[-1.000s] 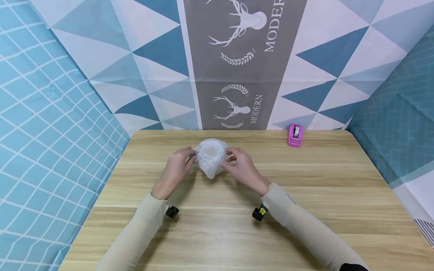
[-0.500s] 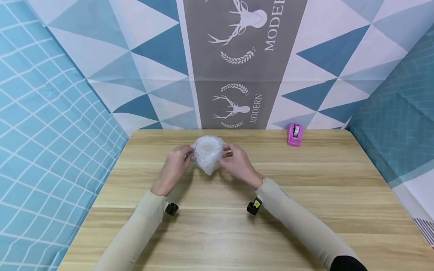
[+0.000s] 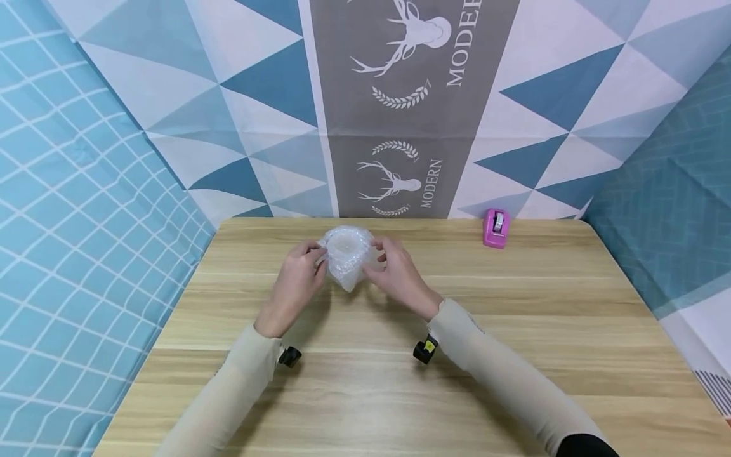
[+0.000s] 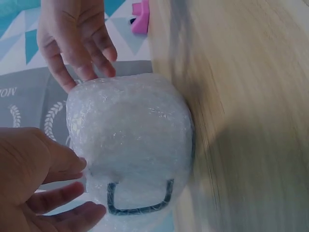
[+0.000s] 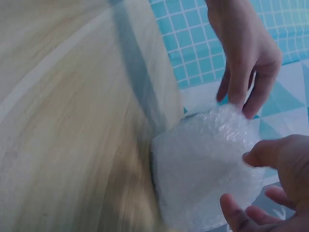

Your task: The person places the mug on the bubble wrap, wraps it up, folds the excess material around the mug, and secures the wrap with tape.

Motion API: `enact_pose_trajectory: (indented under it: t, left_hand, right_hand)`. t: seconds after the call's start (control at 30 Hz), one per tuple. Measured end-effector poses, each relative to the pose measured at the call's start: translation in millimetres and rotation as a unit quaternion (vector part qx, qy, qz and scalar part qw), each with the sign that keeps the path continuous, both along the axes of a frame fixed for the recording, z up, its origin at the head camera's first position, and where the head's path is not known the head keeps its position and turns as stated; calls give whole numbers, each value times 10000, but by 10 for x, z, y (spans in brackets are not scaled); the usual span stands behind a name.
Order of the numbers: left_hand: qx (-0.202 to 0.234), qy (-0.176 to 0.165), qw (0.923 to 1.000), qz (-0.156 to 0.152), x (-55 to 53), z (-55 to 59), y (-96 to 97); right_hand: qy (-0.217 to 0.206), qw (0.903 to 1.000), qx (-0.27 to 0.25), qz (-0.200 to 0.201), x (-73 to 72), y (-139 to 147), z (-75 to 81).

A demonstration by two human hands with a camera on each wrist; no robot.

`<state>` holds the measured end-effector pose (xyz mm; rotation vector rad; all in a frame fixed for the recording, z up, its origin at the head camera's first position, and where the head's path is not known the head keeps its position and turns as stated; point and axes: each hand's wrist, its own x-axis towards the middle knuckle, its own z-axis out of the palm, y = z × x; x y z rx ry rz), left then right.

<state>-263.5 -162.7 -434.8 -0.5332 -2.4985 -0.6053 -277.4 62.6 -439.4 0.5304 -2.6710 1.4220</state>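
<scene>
A bundle in clear bubble wrap (image 3: 345, 251) stands near the table's far edge, with a round hollow at its top and a pointed flap of wrap towards me. Through the wrap in the left wrist view shows a dark U-shaped outline like a handle. My left hand (image 3: 294, 279) holds the bundle's left side, thumb and fingers at the wrap. From the right my right hand (image 3: 400, 276) holds the other side, its thumb (image 5: 260, 155) at the wrap and its curved fingers set apart from the thumb. What is inside the wrap is mostly hidden.
A pink tape dispenser (image 3: 495, 228) sits at the table's back right. The wooden table (image 3: 365, 393) ends at a patterned cloth (image 3: 394, 114) behind, and blue checked cloth (image 3: 85, 254) hangs on the left.
The wrapped bundle has shifted a little left and towards the far edge, with both hands moving along with it. The tape dispenser has stayed where it was.
</scene>
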Motion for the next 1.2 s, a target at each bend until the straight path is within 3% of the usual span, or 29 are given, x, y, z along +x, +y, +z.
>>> enact_pose_trajectory:
  t: [0.2,0.37,0.5,0.7,0.93,1.07,1.2]
  left_hand:
    - [-123,-152,9998,15,5,-9,-8]
    - [34,-440,9990,-6,-33,-3,-43]
    - [180,-669,9976,91,-98,13,-87]
    - [247,-812,9963,141,-214,24,-143]
    - [172,-1227,9921,185,-256,68,-208]
    - [31,-1533,9879,211,-289,71,-243]
    - [-33,-1624,9863,285,-348,61,-285]
  right_hand:
    - [-88,9997,-208,101,36,-53,-28]
    - [-131,9963,-847,-58,-65,-128,-118]
    - [1,9954,-954,-67,-152,-199,-170]
    - [127,9964,-829,-119,-296,-295,-204]
    - [338,9973,-651,28,-467,-410,-195]
    - [458,9982,-377,82,-543,-461,-170]
    - [649,9977,-34,189,-599,-487,-127]
